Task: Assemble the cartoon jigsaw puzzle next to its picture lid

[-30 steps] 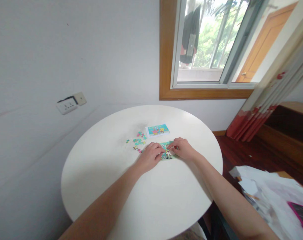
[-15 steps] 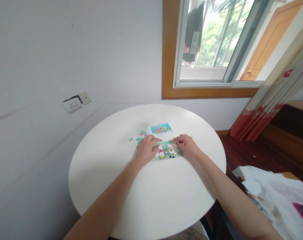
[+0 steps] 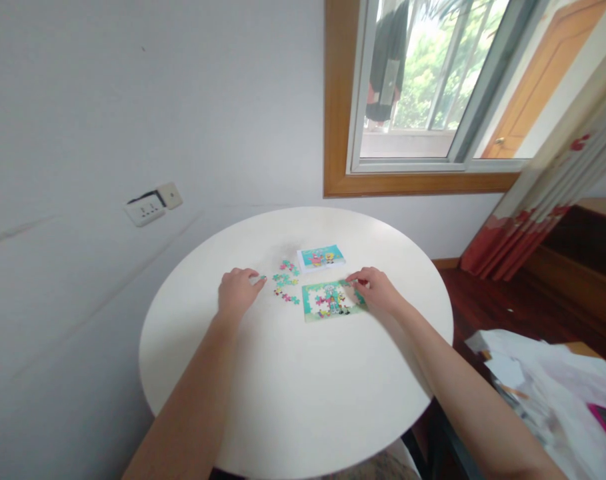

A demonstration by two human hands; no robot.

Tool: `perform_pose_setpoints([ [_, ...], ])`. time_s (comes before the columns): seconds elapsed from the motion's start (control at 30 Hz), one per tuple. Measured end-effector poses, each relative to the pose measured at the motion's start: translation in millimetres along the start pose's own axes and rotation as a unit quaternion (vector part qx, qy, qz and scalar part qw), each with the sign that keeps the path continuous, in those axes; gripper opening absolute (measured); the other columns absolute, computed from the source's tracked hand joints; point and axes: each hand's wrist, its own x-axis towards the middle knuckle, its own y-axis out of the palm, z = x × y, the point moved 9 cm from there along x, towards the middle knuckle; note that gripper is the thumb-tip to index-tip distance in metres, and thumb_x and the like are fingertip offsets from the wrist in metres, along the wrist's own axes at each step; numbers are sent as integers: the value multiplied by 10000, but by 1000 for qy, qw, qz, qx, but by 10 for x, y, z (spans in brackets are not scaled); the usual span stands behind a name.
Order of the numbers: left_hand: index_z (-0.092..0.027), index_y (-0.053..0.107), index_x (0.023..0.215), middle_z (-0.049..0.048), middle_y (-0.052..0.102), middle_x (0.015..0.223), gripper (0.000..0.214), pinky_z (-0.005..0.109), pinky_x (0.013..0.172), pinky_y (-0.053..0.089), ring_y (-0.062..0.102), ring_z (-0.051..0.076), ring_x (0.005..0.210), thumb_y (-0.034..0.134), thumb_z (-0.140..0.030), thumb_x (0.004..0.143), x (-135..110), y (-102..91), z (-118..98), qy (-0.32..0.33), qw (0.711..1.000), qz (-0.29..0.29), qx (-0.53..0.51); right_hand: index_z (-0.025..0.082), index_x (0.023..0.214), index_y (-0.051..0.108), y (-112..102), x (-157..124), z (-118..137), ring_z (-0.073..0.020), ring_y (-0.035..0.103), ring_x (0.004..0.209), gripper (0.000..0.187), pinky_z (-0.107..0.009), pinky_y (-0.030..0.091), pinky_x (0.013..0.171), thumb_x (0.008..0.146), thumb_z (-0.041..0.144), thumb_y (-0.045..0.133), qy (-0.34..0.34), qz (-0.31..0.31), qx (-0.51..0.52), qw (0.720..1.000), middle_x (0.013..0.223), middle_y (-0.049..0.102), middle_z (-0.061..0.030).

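When scanning from the left edge, start with wall socket [image 3: 145,208]. Next, at centre-left of frame, see left hand [image 3: 237,292], apparently off to the side to get at a single puzzle piece [image 3: 263,277]. Thumb and index parted around piece, other fingers curled; cannot tell if pinching it. Palm down, wrist roughly straight, forearm rising from lower left. Just right of that, loose puzzle pieces [image 3: 285,280], probably spread beside the board to stay visible and within reach. Then, mid-frame, puzzle board [image 3: 307,303], flat on white table [image 3: 293,387], partly filled, white gaps showing. Just above it, small picture box [image 3: 321,257], printed face up, likely for easy viewing. Right of centre, right hand [image 3: 375,287] at board's upper right corner, presumably steadying it. Thumb and index close together there, other fingers bent; cannot tell if pinching board, piece or nothing. Forearm slanting up from lower right, hand turned inward.
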Motion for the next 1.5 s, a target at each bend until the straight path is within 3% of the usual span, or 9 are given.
perform_pose_setpoints([
  [0.27, -174, 709, 977, 125, 643, 997, 282, 386, 900, 458, 585, 279, 958, 506, -285, 816, 33, 15, -42, 23, 1000, 6, -8, 242, 1016, 716, 6, 8, -38, -162, 538, 827, 277, -269, 390, 781, 864, 242, 484, 4, 3, -12, 1000, 841, 641, -34],
  [0.57, -180, 729, 933, 103, 672, 945, 272, 345, 915, 464, 629, 236, 907, 485, -201, 815, 76, 96, -57, 48, 998, 35, -31, 222, 988, 725, -15, 2, -28, -148, 549, 784, 268, -262, 398, 767, 855, 233, 493, 2, 0, 2, 1000, 830, 648, -32],
  [0.9, -170, 715, 925, 84, 700, 921, 245, 283, 839, 489, 648, 202, 864, 506, -194, 798, 66, 138, -114, 61, 991, 66, -103, 216, 981, 728, -4, 2, -47, -143, 555, 773, 273, -255, 403, 758, 843, 221, 492, 0, 3, 16, 1000, 838, 652, -34],
  [1.17, -170, 697, 946, 81, 690, 945, 259, 276, 812, 489, 639, 202, 874, 591, -308, 755, 39, 173, -140, 56, 982, 105, -144, 220, 995, 722, -14, 7, -43, -153, 545, 789, 267, -268, 397, 770, 857, 230, 494, -1, -2, 19, 1000, 821, 638, -37],
  [1.3, -169, 694, 954, 87, 678, 958, 257, 280, 799, 486, 635, 203, 870, 573, -298, 768, 25, 147, -189, 65, 984, 106, -130, 245, 1027, 712, 18, 111, 194, -177, 538, 897, 265, -297, 381, 839, 858, 228, 509, -27, -17, -7, 999, 875, 640, -49],
  [1.5, -173, 696, 951, 85, 668, 916, 237, 299, 832, 475, 627, 209, 856, 543, -264, 793, 18, 73, -265, 91, 988, 64, -106, 283, 1040, 702, 336, 440, 779, -213, 517, 1030, 256, -346, 360, 889, 871, 328, 515, -65, 63, -70, 993, 1021, 634, -61],
])
